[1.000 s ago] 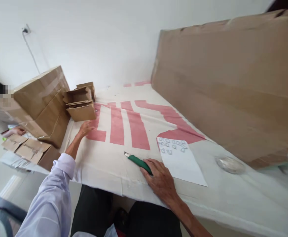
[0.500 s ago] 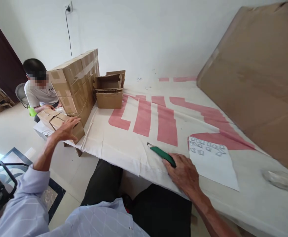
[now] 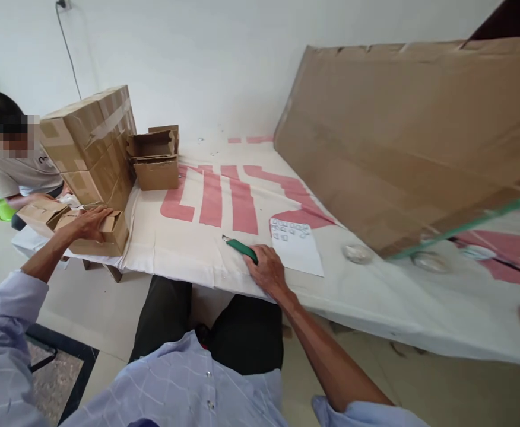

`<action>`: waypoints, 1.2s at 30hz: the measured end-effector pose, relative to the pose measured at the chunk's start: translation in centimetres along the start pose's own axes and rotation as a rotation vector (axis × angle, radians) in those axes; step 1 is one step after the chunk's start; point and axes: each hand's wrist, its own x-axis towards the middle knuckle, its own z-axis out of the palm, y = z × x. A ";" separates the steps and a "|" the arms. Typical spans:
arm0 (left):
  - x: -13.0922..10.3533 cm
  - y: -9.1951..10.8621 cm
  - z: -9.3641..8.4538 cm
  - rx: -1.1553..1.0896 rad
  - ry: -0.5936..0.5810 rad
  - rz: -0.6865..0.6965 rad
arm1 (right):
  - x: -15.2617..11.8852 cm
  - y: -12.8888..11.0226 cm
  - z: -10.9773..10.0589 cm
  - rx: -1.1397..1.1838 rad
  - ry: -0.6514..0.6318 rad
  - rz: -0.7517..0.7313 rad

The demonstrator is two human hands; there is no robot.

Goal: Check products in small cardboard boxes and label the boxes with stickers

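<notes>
My left hand [image 3: 91,224] rests on top of a small cardboard box [image 3: 116,236] at the table's left end, its fingers laid over the flaps. Another small box [image 3: 43,212] sits just left of it. Near the front edge of the cloth-covered table, my right hand [image 3: 266,270] is closed around the green utility knife [image 3: 241,248], whose metal tip points left and away from me. A white paper sheet with pen marks [image 3: 302,252] lies right of the knife.
Taped cartons [image 3: 93,151] are stacked behind the left boxes, with open empty boxes [image 3: 157,172] beside them. A large cardboard sheet [image 3: 402,130] leans at the right. Clear round objects [image 3: 357,254] lie below it. A person [image 3: 13,148] sits at the far left.
The view has turned right, so things appear further left. My left hand has settled flatter on the box. The knife remains in my right hand.
</notes>
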 end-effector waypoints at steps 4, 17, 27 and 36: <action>1.6 7.1 0.9 -0.051 0.104 0.109 | 0.4 -0.4 -0.3 0.012 -0.004 0.038; 0.4 17.2 1.5 -0.455 0.418 0.086 | 0.4 0.0 -0.2 0.005 0.056 0.118; -0.4 13.9 6.2 -1.202 0.347 -0.148 | 1.4 -4.6 -2.4 0.222 0.109 0.109; -1.6 16.1 7.4 -1.336 0.427 -0.077 | 3.0 -14.2 -6.9 0.612 0.064 -0.058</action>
